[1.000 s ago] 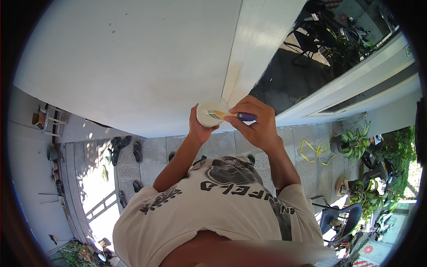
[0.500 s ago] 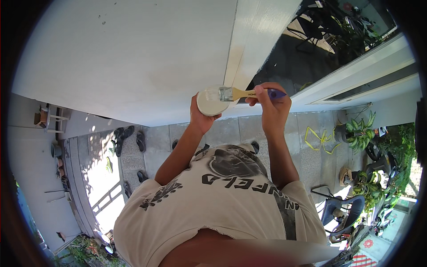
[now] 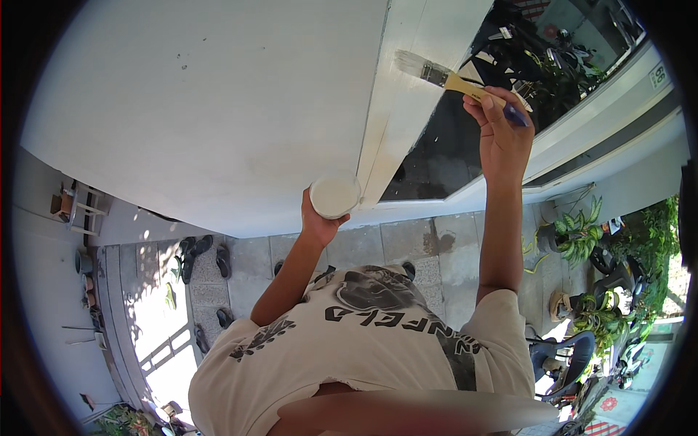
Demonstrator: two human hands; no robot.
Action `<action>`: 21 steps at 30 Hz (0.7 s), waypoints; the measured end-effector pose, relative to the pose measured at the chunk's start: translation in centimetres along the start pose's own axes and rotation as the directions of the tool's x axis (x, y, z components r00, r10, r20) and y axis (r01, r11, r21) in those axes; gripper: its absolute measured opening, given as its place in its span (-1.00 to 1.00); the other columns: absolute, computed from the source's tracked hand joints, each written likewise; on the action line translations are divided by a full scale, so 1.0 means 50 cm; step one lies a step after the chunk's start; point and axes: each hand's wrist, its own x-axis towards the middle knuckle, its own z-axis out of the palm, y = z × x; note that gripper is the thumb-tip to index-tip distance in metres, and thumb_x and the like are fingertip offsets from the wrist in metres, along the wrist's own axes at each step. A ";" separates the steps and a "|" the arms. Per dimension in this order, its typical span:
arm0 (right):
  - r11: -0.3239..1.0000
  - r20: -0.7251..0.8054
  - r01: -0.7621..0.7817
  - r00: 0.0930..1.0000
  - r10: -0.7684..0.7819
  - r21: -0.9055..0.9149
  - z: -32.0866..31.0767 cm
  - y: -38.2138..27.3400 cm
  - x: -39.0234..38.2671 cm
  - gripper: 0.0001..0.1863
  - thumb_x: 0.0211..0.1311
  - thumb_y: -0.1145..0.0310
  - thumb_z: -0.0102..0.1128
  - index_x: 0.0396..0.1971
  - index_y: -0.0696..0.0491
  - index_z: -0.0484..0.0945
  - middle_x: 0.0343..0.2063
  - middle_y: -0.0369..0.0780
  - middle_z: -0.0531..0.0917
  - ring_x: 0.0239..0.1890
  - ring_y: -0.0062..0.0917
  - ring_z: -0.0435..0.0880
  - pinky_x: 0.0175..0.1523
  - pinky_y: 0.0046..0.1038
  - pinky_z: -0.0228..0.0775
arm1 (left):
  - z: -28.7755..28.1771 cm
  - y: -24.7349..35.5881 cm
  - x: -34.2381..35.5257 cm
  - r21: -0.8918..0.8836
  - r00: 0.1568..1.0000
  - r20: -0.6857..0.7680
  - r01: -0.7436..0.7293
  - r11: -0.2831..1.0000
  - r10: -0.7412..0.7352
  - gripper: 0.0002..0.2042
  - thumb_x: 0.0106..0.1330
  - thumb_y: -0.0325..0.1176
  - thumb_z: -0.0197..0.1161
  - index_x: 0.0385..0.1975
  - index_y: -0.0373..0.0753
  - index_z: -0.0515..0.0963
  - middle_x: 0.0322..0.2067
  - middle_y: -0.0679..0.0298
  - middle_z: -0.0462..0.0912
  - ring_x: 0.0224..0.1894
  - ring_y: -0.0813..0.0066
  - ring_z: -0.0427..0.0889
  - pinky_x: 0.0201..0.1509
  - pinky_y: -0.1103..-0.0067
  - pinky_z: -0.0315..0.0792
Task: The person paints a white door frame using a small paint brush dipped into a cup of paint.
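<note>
My right hand (image 3: 502,127) is closed round the handle of a flat paintbrush (image 3: 462,81), raised high at the right. Its pale bristles point left and lie over the white wooden frame (image 3: 407,94), seemingly touching it. Lower down, my left hand (image 3: 320,221) grips a round tub of white paint (image 3: 335,195) from below and the side. The tub's open top faces up, close to the wall and the foot of the frame.
A broad white wall (image 3: 218,94) fills the upper left. Dark glass (image 3: 451,152) adjoins the frame on the right. Several shoes (image 3: 223,261) lie on the paved floor (image 3: 349,251). Potted plants (image 3: 574,240) and a black chair (image 3: 574,363) stand at the right.
My right hand has carried the paintbrush from over the tub up and right, its bristles now at the frame. The tub in my left hand has shifted slightly lower and left.
</note>
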 end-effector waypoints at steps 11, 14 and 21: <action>0.331 0.704 0.792 0.609 -0.366 -0.513 0.114 -0.283 0.165 -0.87 0.27 0.47 0.38 -0.22 0.15 0.69 -0.27 -0.20 0.76 -0.19 -0.60 0.72 -0.05 -0.62 0.52 | -0.007 0.002 -0.003 -0.049 0.999 0.033 -0.025 0.998 0.027 -0.39 0.39 0.30 -0.22 0.10 -0.02 0.53 -0.10 0.14 0.69 -0.11 0.19 0.68 -0.28 0.43 0.50; 0.307 0.749 0.779 0.619 -0.237 -0.547 0.143 -0.282 0.169 -0.86 0.28 0.42 0.38 -0.22 0.12 0.70 -0.29 -0.24 0.76 -0.23 -0.63 0.72 -0.09 -0.63 0.51 | -0.005 0.008 -0.004 -0.060 0.999 0.011 -0.043 0.997 0.043 -0.38 0.39 0.31 -0.22 0.10 -0.02 0.53 -0.10 0.15 0.69 -0.11 0.19 0.68 -0.28 0.44 0.50; 0.003 0.788 0.840 0.511 -0.343 -0.543 0.178 -0.294 0.197 -0.79 0.18 0.39 0.47 -0.22 0.12 0.70 -0.30 -0.20 0.76 -0.27 -0.55 0.76 -0.19 -0.58 0.56 | -0.010 0.016 -0.002 -0.068 0.998 0.009 -0.058 0.996 0.059 -0.38 0.39 0.31 -0.23 0.11 -0.01 0.52 -0.10 0.15 0.69 -0.11 0.20 0.68 -0.29 0.43 0.50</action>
